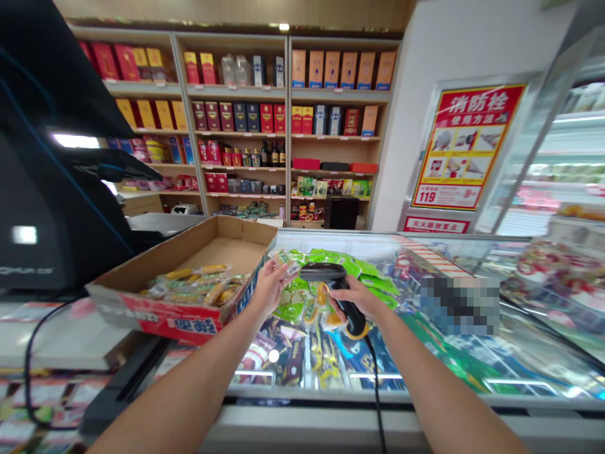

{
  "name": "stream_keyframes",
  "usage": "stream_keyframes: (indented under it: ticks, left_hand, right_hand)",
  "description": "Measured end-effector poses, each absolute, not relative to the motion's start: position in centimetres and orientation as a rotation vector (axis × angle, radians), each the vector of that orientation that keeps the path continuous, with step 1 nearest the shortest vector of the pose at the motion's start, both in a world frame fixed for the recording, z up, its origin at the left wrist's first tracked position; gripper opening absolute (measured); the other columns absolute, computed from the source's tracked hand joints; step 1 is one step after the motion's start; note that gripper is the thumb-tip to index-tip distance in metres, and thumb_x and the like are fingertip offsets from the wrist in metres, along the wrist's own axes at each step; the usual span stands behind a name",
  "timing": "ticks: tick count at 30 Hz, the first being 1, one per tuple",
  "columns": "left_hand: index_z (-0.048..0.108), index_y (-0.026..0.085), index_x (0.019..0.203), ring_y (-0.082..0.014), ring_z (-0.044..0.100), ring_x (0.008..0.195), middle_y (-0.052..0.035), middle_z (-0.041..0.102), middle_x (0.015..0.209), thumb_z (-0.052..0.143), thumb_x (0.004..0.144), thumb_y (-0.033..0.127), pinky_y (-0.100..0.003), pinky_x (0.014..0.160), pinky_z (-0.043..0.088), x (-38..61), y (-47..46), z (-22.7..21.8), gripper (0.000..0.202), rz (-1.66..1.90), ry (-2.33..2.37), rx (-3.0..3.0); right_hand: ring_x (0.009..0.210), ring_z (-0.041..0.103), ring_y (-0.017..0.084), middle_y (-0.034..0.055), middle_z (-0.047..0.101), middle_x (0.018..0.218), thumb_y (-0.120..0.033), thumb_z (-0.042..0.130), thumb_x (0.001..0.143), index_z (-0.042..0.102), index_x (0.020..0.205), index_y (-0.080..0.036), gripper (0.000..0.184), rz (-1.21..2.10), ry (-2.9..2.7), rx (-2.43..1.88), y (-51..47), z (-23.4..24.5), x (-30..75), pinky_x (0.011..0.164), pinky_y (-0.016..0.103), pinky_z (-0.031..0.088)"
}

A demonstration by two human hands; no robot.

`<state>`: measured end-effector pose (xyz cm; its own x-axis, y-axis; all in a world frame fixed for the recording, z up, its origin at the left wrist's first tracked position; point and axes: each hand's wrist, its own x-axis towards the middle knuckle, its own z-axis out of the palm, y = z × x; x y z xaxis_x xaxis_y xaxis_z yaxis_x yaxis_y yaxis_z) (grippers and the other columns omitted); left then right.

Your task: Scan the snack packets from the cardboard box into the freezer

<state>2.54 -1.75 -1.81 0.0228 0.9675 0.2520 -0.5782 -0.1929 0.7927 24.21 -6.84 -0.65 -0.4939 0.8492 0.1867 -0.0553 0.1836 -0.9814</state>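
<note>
Head view: left hand (269,287) pinches a packet (285,263) at ten o'clock from the scanner (323,272). Right hand (355,297) grasps the scanner's handle (350,311), probably for easier aiming.

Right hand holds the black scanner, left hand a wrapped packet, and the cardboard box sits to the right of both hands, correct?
Wrong side: the head view shows the cardboard box to the left of the left hand and the right hand.
</note>
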Motion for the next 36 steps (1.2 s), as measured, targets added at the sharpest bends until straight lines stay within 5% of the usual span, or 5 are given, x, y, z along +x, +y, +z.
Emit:
stream_keyframes:
  ticks: [11,24,30,36]
  left_hand:
    - [0.055,0.016,0.089,-0.0179,0.069,0.065,0.0009,0.068,0.069,0.087,0.046,0.035,-0.027,0.057,0.057,2.8,-2.3,-1.4,0.057,1.597,0.729,1.009]
    - [0.056,0.016,0.092,-0.0195,0.069,0.070,-0.0001,0.068,0.071,0.086,0.049,0.038,-0.029,0.057,0.057,2.8,-2.4,-1.6,0.056,1.555,0.750,1.063]
    - [0.058,0.015,0.094,-0.0176,0.066,0.060,-0.0007,0.064,0.075,0.076,0.063,0.033,-0.026,0.044,0.052,2.3,-2.8,-1.9,0.041,1.321,0.935,1.227]
    - [0.051,0.017,0.105,-0.0139,0.060,0.045,-0.0024,0.064,0.084,0.047,0.090,0.028,-0.024,0.041,0.042,2.5,-4.7,-1.7,0.019,0.792,1.458,1.604]
  right_hand:
    - [0.034,0.052,0.014,0.0002,0.059,0.049,-0.044,0.070,0.072,0.057,0.077,-0.019,0.029,1.368,-1.754,-0.812,-7.1,-0.6,24.3,0.034,0.024,0.040]
    - [0.033,0.053,0.013,-0.0007,0.059,0.049,-0.043,0.070,0.071,0.057,0.076,-0.018,0.029,1.420,-1.701,-0.820,-7.0,-0.6,24.3,0.033,0.022,0.041]
    - [0.036,0.054,0.011,-0.0023,0.061,0.055,-0.041,0.071,0.068,0.059,0.086,-0.017,0.032,1.453,-1.392,-0.779,-7.0,-0.6,24.8,0.034,0.020,0.043]
    - [0.036,0.053,0.010,-0.0027,0.061,0.055,-0.040,0.073,0.066,0.059,0.086,-0.016,0.034,1.438,-1.170,-0.705,-5.7,-0.6,25.8,0.033,0.021,0.044]
